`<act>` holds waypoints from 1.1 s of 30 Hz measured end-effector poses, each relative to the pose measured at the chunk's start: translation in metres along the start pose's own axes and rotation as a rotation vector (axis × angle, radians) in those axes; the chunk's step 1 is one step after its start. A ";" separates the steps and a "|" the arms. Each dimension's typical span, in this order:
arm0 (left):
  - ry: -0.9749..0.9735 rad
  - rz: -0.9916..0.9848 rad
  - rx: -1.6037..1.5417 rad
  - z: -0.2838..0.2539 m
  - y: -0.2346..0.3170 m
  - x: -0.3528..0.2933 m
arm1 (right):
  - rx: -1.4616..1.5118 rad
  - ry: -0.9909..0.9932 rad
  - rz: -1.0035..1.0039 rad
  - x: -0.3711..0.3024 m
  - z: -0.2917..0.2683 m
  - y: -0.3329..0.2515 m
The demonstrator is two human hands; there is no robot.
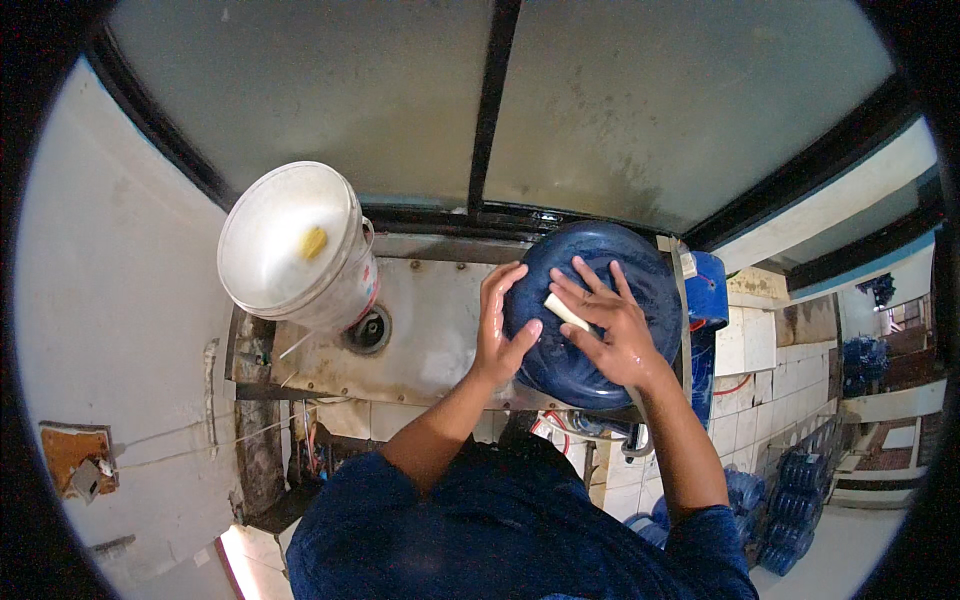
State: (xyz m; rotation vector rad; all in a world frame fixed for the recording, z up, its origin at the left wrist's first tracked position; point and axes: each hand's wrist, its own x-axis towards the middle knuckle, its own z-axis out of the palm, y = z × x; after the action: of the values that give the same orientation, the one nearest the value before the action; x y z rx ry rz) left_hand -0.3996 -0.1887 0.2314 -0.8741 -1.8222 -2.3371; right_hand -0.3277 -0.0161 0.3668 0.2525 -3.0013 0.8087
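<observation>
Your left hand [503,335] is on the left side of the blue round container [655,320], fingers along its edge, thumb apart and over the top face. Left grip: open, not wrapped round anything. Your right hand [618,332] lies palm down over the middle of the top face, fingers fanned out. A short white piece [566,311] sits between thumb and fingers, partly under the hand; can't tell if your right grip pinches it or just presses on it, nor what it is.

Container is at the right end of the metal-topped bench [430,305], below the frosted window [600,110], its face wet and shiny. Left end of bench: white bucket [345,290], yellow sponge-like lump [313,241] inside, well apart from both your hands. Round drain [368,330] just beside the bucket. Pale hose [640,440] loops at the bench's front edge, near your right forearm. Another blue container [707,290] just past the bench's right end. Clear blue bottles [795,500] stacked farther off, lower right.
</observation>
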 end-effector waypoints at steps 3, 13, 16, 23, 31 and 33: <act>-0.078 -0.046 -0.145 -0.002 -0.016 0.019 | -0.005 -0.001 0.003 0.002 0.002 0.000; -0.410 -0.831 -0.697 -0.004 -0.068 0.070 | -0.043 -0.045 -0.038 -0.004 0.000 0.002; -0.306 -0.734 -0.696 0.003 -0.092 0.043 | -0.146 0.045 0.097 -0.004 0.007 0.008; 0.164 -0.301 -0.685 0.050 -0.054 -0.031 | -0.342 -0.005 0.282 0.006 0.001 0.012; -0.218 -0.364 -0.459 0.025 0.005 0.066 | 0.011 0.010 0.033 -0.005 -0.001 0.015; -0.489 -0.347 -0.401 0.017 -0.022 0.104 | 0.027 0.044 0.029 -0.002 -0.001 0.010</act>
State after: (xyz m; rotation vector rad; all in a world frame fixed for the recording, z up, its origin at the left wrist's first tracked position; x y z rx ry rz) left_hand -0.4888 -0.1359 0.2623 -1.3792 -1.7988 -2.9899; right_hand -0.3276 -0.0069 0.3622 0.1901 -2.9609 0.8465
